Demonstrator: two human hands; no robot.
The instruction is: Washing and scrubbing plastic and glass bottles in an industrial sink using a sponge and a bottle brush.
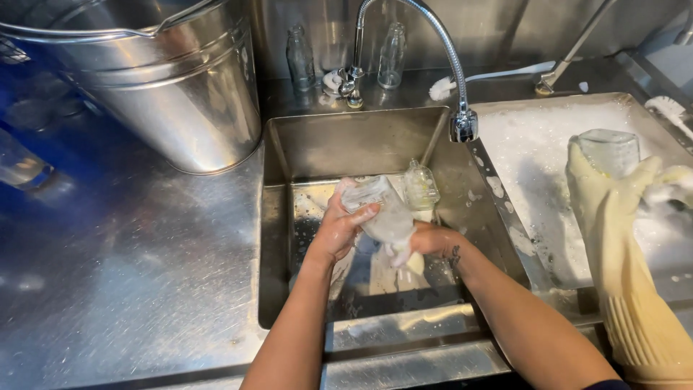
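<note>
Over the steel sink (289, 144), the left hand (336, 231) is closed around a soapy glass bottle (379, 209), which lies tilted above the basin. The right hand (433, 242) grips a pale sponge (408, 260) pressed at the bottle's lower end. Right of the sink, a co-worker's yellow glove (613, 238) holds a jar (610, 152).

A commercial kitchen's washing station: steel sinks (289, 155), a big metal bucket (180, 94), steel counter (130, 267).
</note>
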